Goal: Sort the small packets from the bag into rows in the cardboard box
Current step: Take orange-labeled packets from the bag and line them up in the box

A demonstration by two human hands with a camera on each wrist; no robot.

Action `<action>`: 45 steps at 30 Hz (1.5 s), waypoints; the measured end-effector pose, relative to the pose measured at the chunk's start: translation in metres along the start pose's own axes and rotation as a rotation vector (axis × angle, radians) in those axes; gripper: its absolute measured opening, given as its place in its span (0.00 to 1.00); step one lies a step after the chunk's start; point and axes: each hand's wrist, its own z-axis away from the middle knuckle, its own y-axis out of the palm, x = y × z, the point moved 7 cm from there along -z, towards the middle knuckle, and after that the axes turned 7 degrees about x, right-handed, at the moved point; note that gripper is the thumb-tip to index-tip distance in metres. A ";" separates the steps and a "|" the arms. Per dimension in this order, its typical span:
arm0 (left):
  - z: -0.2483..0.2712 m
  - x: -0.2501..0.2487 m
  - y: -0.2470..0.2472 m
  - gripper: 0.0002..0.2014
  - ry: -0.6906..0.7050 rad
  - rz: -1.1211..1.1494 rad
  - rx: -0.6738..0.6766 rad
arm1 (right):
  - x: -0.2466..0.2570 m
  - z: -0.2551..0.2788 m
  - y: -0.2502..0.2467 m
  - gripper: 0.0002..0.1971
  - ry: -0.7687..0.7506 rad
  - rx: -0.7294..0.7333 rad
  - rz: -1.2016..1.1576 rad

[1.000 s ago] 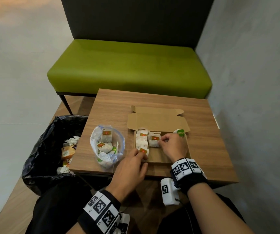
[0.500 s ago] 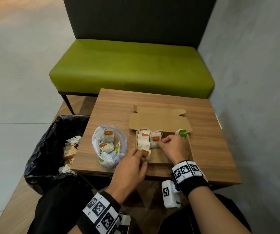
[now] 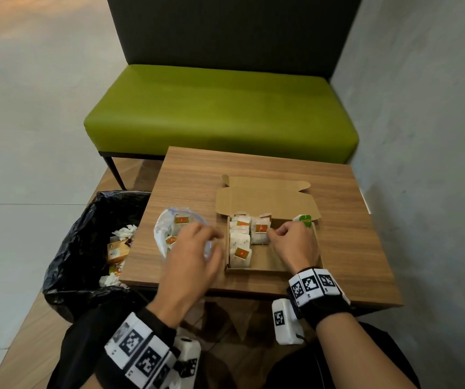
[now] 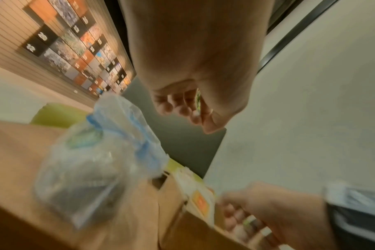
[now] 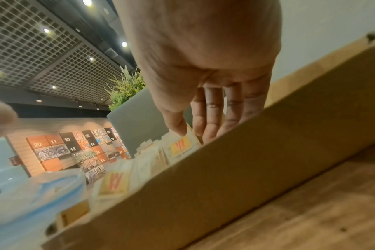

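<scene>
An open cardboard box [image 3: 287,262] lies on a small wooden table [image 3: 351,248]. White packets with orange labels [image 3: 239,242] stand in it, a long row at the left wall and a short row [image 3: 260,231] beside it. My right hand [image 3: 272,234] is inside the box; thumb and index finger [image 5: 198,125] pinch the top of the short row's front packet [image 5: 181,145]. A clear plastic bag [image 3: 166,228] holding more packets sits left of the box. My left hand [image 3: 197,242] hovers over the bag [image 4: 101,152], fingers [image 4: 182,108] loosely curled and empty. A green packet [image 3: 305,219] lies at the box's far right corner.
The box lid [image 3: 265,200] lies folded back towards a green bench [image 3: 220,113]. A black bin bag [image 3: 85,248] with rubbish stands on the floor left of the table. A grey wall [image 3: 422,164] runs close along the right side.
My left hand has left the front packet of the left row and moved left over the bag. My right hand has stayed on the short row.
</scene>
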 end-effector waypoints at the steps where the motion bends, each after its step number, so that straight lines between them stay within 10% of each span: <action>1: -0.003 0.005 -0.016 0.07 -0.021 -0.064 -0.089 | 0.001 0.004 -0.005 0.13 -0.009 -0.020 -0.011; 4: -0.010 0.035 -0.048 0.09 -0.210 -0.263 -0.184 | 0.011 0.017 -0.014 0.11 -0.060 -0.067 -0.045; 9: -0.014 0.080 -0.042 0.21 -0.441 -0.282 0.098 | 0.058 0.044 -0.010 0.03 -0.321 -0.088 -0.103; 15: -0.006 0.084 -0.038 0.27 -0.423 -0.125 0.066 | 0.118 0.072 0.040 0.08 -0.532 0.226 -0.029; 25: 0.009 0.066 -0.051 0.28 -0.284 0.023 -0.038 | 0.138 0.085 0.076 0.20 -0.431 0.383 0.167; 36: 0.013 0.070 -0.048 0.29 -0.256 0.025 -0.019 | 0.143 0.090 0.067 0.16 -0.495 0.248 0.285; 45: 0.008 0.081 -0.043 0.30 -0.290 0.029 -0.014 | 0.131 0.086 0.056 0.10 -0.554 0.055 -0.063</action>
